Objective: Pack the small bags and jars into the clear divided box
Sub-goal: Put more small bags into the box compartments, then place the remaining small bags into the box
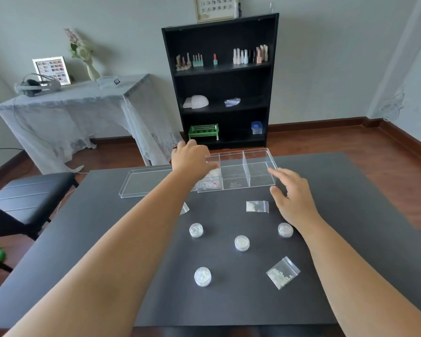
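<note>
The clear divided box stands at the far middle of the dark table. Small bags lie in its left compartments. My left hand reaches over the box's left end, fingers resting at its left compartment; what it holds, if anything, is hidden. My right hand hovers open just right of the box's near corner, holding nothing. On the table lie a small bag, a second bag and a third one partly hidden under my left arm. Several small round jars stand between them.
The box's clear lid lies flat to the left of the box. A black padded bench stands left of the table. A black bookshelf and a cloth-covered side table are beyond.
</note>
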